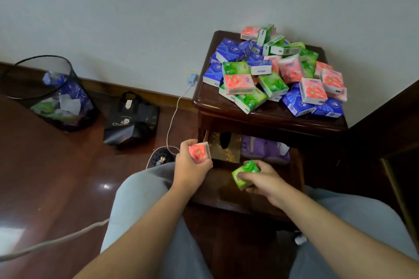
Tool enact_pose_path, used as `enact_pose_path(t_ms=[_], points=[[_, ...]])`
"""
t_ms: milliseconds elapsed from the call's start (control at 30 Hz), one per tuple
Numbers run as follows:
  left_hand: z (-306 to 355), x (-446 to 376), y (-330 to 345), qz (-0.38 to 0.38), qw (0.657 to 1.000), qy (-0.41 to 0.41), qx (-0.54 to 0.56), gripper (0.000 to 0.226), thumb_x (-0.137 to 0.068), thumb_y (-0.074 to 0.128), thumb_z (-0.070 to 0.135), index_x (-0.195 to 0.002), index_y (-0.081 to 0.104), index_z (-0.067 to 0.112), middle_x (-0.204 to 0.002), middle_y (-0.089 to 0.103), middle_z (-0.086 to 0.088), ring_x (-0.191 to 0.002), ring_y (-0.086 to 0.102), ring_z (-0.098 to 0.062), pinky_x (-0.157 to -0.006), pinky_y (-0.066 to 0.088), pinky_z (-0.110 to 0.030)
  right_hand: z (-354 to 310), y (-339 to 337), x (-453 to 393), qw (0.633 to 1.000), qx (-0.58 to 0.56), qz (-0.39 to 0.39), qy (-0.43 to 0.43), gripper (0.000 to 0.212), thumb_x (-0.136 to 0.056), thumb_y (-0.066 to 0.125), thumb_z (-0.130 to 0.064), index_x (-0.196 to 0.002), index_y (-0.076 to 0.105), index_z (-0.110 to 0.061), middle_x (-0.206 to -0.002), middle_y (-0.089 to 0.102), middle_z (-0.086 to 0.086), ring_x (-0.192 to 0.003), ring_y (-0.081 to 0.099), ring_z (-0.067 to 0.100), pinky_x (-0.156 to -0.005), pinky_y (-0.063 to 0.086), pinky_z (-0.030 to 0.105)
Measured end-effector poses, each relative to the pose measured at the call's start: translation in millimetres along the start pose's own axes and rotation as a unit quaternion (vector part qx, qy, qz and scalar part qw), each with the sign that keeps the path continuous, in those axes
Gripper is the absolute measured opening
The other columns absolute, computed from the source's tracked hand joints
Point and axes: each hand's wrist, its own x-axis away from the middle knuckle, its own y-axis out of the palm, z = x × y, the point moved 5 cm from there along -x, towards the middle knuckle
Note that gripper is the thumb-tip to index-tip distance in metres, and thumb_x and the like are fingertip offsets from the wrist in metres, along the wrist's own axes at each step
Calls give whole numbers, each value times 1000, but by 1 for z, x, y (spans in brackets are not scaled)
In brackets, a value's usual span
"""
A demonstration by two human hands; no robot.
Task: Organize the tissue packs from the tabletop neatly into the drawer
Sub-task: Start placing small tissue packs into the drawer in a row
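In the head view, a pink tissue pack (199, 151) is gripped in the left hand (190, 165) and a green tissue pack (245, 174) is held by the curled fingers of the right hand (264, 179), both above the open drawer (297, 165) of a dark wooden nightstand (269, 118). The drawer's floor is largely hidden by the hands and deep shadow (only a brownish tissue box (224, 147) and a purple package (265, 148) are made out at the back), while a heap of blue, green and pink packs (276, 75) is left on the tabletop. On the floor to the left a mesh wastebasket (49, 93), a black bag (131, 118) with partly legible lettering and a white cable (174, 115) are seen.
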Motion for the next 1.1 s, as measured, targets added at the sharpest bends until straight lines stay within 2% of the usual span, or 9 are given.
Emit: enact_pose_path(t_ms=[100,200,367,467,533,667,767,900,1100], points=[[-8,-11,3,-8,1000,-15,16,65,-80,78,5,-131,47,31,-111,68,-1,-95,69,-12,-74,57,-25,13,11,-16,998,69,8,15,56,-81,86,-3,-127,55,-15,-117,64,8,-96,68,23,-53,59,27],[-13,-20,2,-12,999,-31,27,63,-80,78,7,-129,47,33,-106,69,3,-84,70,-4,-63,52,-15,26,19,-33,988,151,29,15,51,-78,90,-11,-113,54,-16,-109,63,7,-92,61,21,-64,51,30],[-19,-32,1,-11,998,-52,40,63,-81,78,9,-130,46,34,-110,68,5,-93,71,-7,-62,53,-13,36,37,-52,955,293,36,-29,34,-78,88,-23,-94,58,-28,-100,63,-3,-78,54,4,-54,39,18],[-22,-34,2,-16,997,-63,32,64,-81,77,9,-131,45,34,-110,67,6,-94,70,-8,-61,52,-11,38,50,-61,918,390,34,-69,30,-79,83,-22,-93,57,-28,-116,60,5,-106,58,21,-81,45,26],[-24,-33,4,-18,997,-70,22,64,-81,77,7,-132,45,31,-107,66,6,-90,68,-6,-57,49,-8,40,59,-65,900,428,46,-72,28,-82,79,-22,-96,57,-30,-121,57,7,-121,52,29,-100,37,32],[-26,-33,4,-14,995,-97,16,63,-80,77,6,-130,45,29,-103,65,6,-85,66,-6,-50,45,-7,44,76,-68,924,372,58,-60,23,-90,73,-29,-113,75,-25,-125,66,7,-129,53,27,-111,34,33],[-28,-31,3,-5,992,-121,39,63,-83,78,9,-130,44,33,-108,66,3,-90,69,-12,-56,53,-14,51,81,-70,936,350,21,-38,31,-91,68,-11,-120,76,-21,-130,70,4,-127,61,23,-110,44,29],[-28,-28,0,7,987,-144,63,63,-84,79,12,-132,44,33,-113,66,0,-98,69,-17,-78,64,-34,55,71,-75,938,344,38,12,51,-88,73,-7,-136,60,-19,-140,52,13,-132,54,29,-110,43,32],[-26,-28,2,8,984,-151,92,58,-82,82,17,-124,46,36,-110,65,4,-99,69,-17,-87,63,-46,63,84,-75,955,293,-49,18,48,-89,68,0,-136,64,-11,-122,71,12,-111,68,28,-94,55,35]])
